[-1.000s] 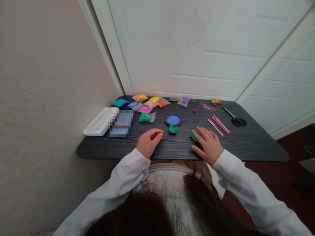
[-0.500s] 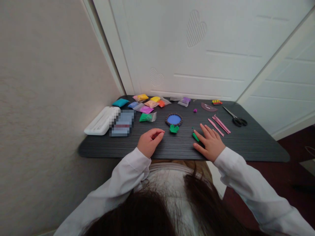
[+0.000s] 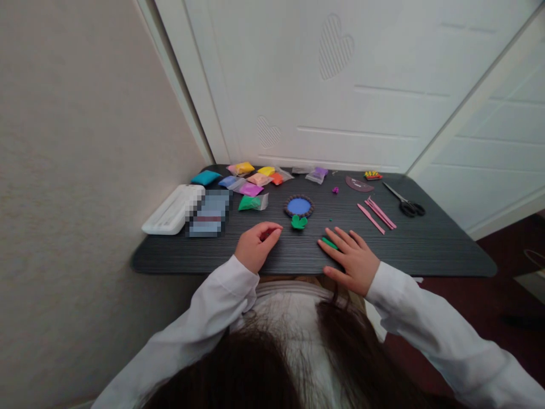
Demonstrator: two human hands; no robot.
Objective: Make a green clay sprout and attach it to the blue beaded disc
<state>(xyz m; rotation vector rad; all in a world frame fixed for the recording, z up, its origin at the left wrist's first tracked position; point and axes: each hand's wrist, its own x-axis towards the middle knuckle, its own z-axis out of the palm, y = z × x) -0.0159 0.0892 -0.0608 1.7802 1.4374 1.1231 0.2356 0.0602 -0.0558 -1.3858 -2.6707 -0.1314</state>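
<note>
Your right hand (image 3: 352,262) is spread open, fingers at the green roll (image 3: 329,243), right of the green flower (image 3: 298,222); your left hand (image 3: 256,247) curls loosely (contents cannot be told).

The green roll (image 3: 329,243) looks smooth and matt, the dark tabletop (image 3: 438,250) finely ribbed, the scissor blades (image 3: 393,191) metal.

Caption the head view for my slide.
Right hand spread over a green roll; left hand curled near a green petal shape.
</note>
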